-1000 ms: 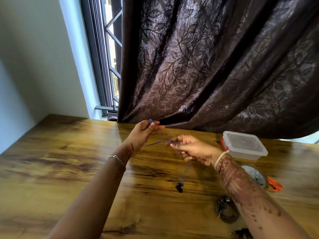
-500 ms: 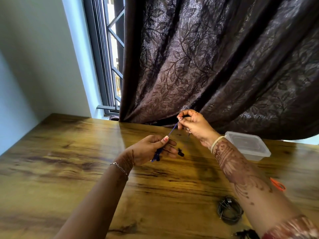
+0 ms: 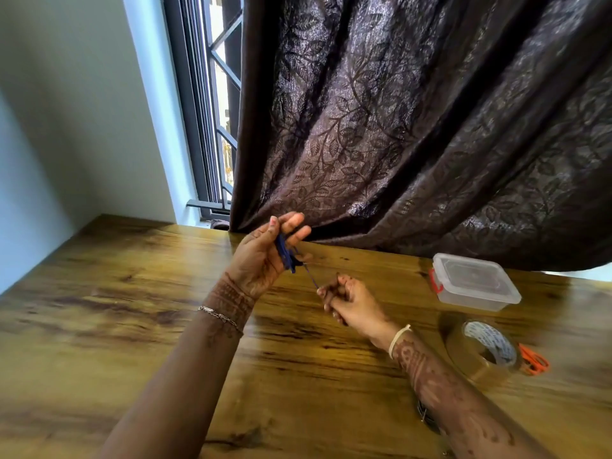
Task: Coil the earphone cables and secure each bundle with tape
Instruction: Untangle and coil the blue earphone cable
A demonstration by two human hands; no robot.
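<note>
A blue earphone cable (image 3: pixel 287 253) is looped in several turns around the fingers of my left hand (image 3: pixel 265 256), which is raised above the far middle of the wooden table (image 3: pixel 99 309). One strand runs down and right to my right hand (image 3: pixel 347 301), which pinches its loose end just above the tabletop. A roll of brown tape (image 3: pixel 483 352) lies on the table to the right of my right forearm. A dark coiled cable (image 3: pixel 427 417) peeks out from under that forearm, mostly hidden.
A clear lidded plastic box (image 3: pixel 473 283) stands at the back right. Orange-handled scissors (image 3: pixel 533 359) lie just right of the tape. A dark patterned curtain (image 3: pixel 397 127) hangs over the table's far edge, with a window (image 3: pixel 212 111) and wall to the left.
My left hand has risen and turned palm-in with more blue turns around its fingers. My right hand has come down from near the curtain to below the left hand, pulling the strand.
</note>
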